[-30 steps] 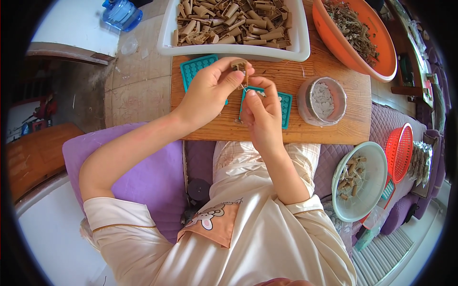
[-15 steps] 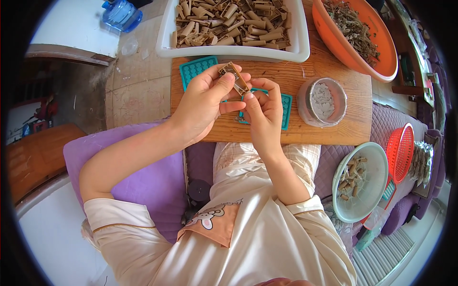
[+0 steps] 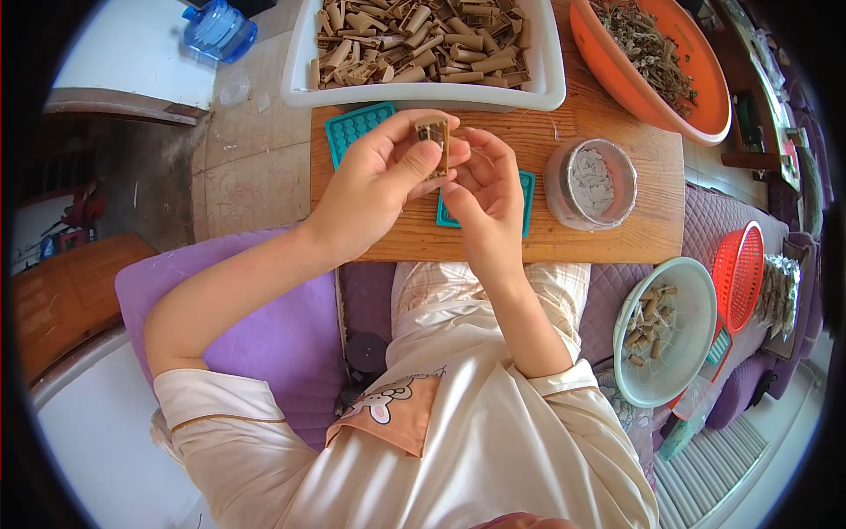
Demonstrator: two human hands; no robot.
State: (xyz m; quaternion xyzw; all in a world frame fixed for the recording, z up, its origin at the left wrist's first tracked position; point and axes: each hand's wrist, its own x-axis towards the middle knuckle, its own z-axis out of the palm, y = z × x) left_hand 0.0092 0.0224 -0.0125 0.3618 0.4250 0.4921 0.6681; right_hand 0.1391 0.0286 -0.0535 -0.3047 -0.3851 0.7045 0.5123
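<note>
My left hand (image 3: 374,181) pinches a small, narrow brown plastic shell (image 3: 432,132) between thumb and fingers above the table. The shell is open on the side toward me, stands nearly upright, and shows small pale parts inside that I cannot make out. At its lower end is the thumb of my right hand (image 3: 485,198), whose other fingers are curled beside the shell, partly hidden. Beneath the hands lie a teal tray (image 3: 526,203) and, farther left, a second teal tray (image 3: 361,128) with round hollows.
A white bin (image 3: 423,95) of brown shells stands at the back. An orange basin (image 3: 648,97) of dried plant-like bits is at the back right, a clear tub (image 3: 564,189) of pale pieces nearer. Right of my lap are a pale green basin (image 3: 696,353) and a red basket (image 3: 738,273).
The brown shell has turned from a slant to nearly upright. My right thumb has slid slightly left and down, and its index finger has lifted away from the shell.
</note>
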